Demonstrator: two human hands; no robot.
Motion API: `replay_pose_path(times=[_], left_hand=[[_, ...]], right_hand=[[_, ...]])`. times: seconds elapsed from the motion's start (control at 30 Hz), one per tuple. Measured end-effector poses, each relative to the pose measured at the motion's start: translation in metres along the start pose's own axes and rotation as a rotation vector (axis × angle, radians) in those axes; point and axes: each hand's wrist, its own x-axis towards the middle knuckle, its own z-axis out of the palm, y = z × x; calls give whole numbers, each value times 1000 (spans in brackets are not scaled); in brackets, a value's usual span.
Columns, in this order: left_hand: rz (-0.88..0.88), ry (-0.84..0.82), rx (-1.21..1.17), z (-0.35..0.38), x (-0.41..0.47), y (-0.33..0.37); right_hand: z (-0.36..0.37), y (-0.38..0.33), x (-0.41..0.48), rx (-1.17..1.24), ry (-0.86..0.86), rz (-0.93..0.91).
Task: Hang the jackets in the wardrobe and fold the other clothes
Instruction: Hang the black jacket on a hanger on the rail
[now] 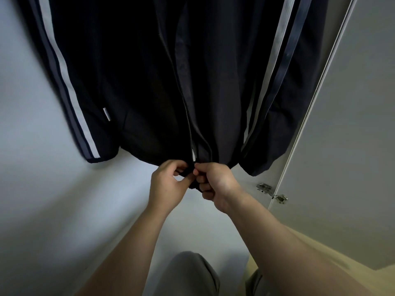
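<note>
Navy zip-front jacket [136, 82] of thin woven cloth, with white and grey-blue stripes down both sleeves, hangs in front of you inside the pale wardrobe. Its top runs out of the frame, so the hanger and rail are not shown. By the way it drops freely against the wardrobe's light back wall [42, 189], I judge that this jacket is already hung and you are now tidying its front.

Both your hands meet at the hem, right at the foot of the dark zip [189, 122]. Your left hand [168, 184] pinches the hem edge between thumb and fingertips on its side of the zip. Your right hand [215, 184] has its fingers curled round the hem on the other side, with the thumb tip pressed at the zip's lowest point. Pale teeth show just above your hands. Whether the two halves are joined there, I cannot tell.

What is left, as I read it, is seating and running the zip if you want it closed, then any other jackets and all of the folding. No other clothes are in view.

As for writing, a small white fabric tab [106, 113] is sewn on the front near the sleeve on your left, but nothing on it can be read. No brand name shows anywhere. To your right stands the grey wardrobe door [352, 124] with its metal hinge [271, 193].
</note>
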Motion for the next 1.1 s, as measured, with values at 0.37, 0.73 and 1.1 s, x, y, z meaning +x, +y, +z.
replay_pose_path(times=[0.37,0.73,1.1], left_hand=[[-170,-21,-84,2,9,-2],[-229,-154,-60,-14,27,-4],[-39,-82,-187,-28,47,33]], right_hand=[[8,-8,-5,-25,7,-19],[11,-34,-26,-43,-31,-151],[9,-35,-21,-10,-39,-147]])
